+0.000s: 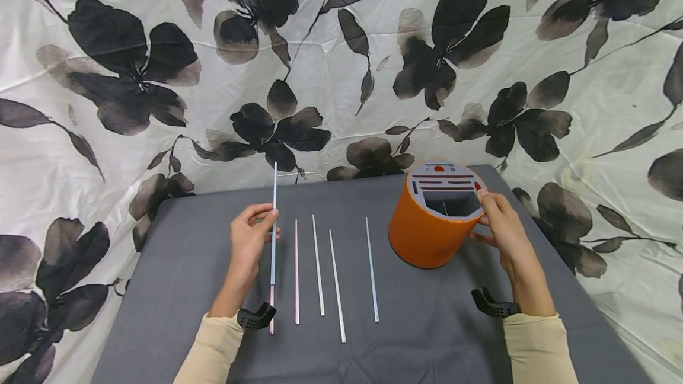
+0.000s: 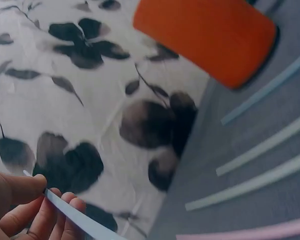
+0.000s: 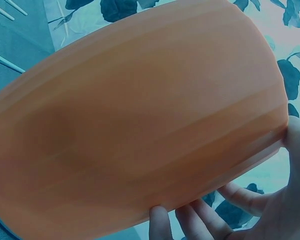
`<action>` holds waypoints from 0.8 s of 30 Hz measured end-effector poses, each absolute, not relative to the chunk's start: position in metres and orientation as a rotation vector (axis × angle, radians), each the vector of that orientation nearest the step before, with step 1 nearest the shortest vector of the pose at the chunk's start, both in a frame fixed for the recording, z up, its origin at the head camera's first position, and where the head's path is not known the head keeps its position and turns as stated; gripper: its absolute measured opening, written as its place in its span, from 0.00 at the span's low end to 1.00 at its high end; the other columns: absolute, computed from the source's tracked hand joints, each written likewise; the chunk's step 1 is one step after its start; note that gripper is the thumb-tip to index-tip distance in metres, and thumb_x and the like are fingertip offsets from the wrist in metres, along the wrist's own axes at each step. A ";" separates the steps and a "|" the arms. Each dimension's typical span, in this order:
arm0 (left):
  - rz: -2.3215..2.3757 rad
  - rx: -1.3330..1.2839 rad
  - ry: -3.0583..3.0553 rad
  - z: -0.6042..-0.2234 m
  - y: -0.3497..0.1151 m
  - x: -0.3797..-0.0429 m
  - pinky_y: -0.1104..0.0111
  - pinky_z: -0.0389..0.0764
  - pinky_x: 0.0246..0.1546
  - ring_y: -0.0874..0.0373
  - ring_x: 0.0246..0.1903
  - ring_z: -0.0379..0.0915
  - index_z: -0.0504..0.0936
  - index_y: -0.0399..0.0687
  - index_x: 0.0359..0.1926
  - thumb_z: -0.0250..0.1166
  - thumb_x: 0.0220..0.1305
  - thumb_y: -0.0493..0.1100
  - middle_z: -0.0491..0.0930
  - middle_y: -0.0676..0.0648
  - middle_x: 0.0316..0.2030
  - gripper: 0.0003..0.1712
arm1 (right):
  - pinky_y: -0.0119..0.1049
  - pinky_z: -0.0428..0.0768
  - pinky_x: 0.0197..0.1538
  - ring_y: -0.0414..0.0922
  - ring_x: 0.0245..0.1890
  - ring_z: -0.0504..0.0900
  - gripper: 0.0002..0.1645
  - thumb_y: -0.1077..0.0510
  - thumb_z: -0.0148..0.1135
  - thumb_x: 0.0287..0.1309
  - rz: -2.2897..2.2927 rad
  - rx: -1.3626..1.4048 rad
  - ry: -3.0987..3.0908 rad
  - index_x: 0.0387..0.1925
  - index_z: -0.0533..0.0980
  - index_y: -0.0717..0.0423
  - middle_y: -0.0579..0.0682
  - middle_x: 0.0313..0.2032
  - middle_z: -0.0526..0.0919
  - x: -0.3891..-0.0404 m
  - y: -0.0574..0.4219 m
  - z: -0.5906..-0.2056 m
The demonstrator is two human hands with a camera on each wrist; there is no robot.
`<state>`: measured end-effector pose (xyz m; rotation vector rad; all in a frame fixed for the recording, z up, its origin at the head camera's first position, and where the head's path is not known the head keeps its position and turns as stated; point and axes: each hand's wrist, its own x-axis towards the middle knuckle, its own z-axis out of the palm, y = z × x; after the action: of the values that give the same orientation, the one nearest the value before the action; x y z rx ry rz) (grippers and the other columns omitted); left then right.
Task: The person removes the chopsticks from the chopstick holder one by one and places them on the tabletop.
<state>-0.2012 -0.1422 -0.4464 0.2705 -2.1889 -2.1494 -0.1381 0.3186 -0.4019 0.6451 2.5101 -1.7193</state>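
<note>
Between thumb and fingers, my left hand (image 1: 251,233) pinches a thin light blue strip (image 1: 274,259), held lengthwise away from me. In the left wrist view, the pinched strip (image 2: 75,215) looks flat and narrow. My right hand (image 1: 504,230) grips an orange cylindrical holder (image 1: 427,236) at its right side, thumb at the rim and fingers against the wall. Its grey top (image 1: 443,178) has long slots, a round hole and a larger square opening. The holder's orange wall (image 3: 140,120) fills most of the right wrist view, with fingertips (image 3: 160,220) along its lower edge.
Between the hands lie a pink strip (image 1: 297,271), two whitish strips (image 1: 318,265) and a light blue strip (image 1: 372,271). Another pink strip (image 1: 271,313) shows below the pinched one. A grey cloth (image 1: 192,253) covers the table; floral fabric (image 1: 341,76) hangs behind it.
</note>
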 end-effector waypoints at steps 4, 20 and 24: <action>-2.047 0.342 -2.237 -0.460 -0.157 -0.196 0.65 0.89 0.28 0.65 0.22 0.82 0.85 0.36 0.52 0.71 0.69 0.38 0.85 0.51 0.36 0.14 | 0.36 0.90 0.42 0.51 0.56 0.72 0.51 0.21 0.42 0.71 -1.723 0.645 2.507 0.75 0.58 0.55 0.55 0.68 0.64 -0.138 0.319 -0.402; -1.805 0.485 -2.438 -0.520 -0.190 -0.187 0.69 0.88 0.23 0.63 0.21 0.81 0.83 0.33 0.58 0.65 0.73 0.39 0.86 0.32 0.47 0.17 | 0.36 0.90 0.43 0.49 0.55 0.72 0.48 0.22 0.42 0.71 -1.741 0.611 2.500 0.73 0.60 0.52 0.53 0.67 0.64 -0.134 0.323 -0.403; -1.618 0.480 -2.521 -0.530 -0.190 -0.187 0.73 0.82 0.22 0.65 0.20 0.77 0.86 0.37 0.55 0.67 0.72 0.41 0.89 0.34 0.44 0.16 | 0.37 0.90 0.44 0.49 0.55 0.72 0.48 0.21 0.43 0.70 -1.746 0.620 2.496 0.73 0.60 0.51 0.52 0.66 0.65 -0.134 0.324 -0.404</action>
<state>-0.1866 -0.1903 -0.5297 0.4803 -2.5207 -1.6180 -0.1340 0.3239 -0.4042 0.6200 2.4963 -1.7457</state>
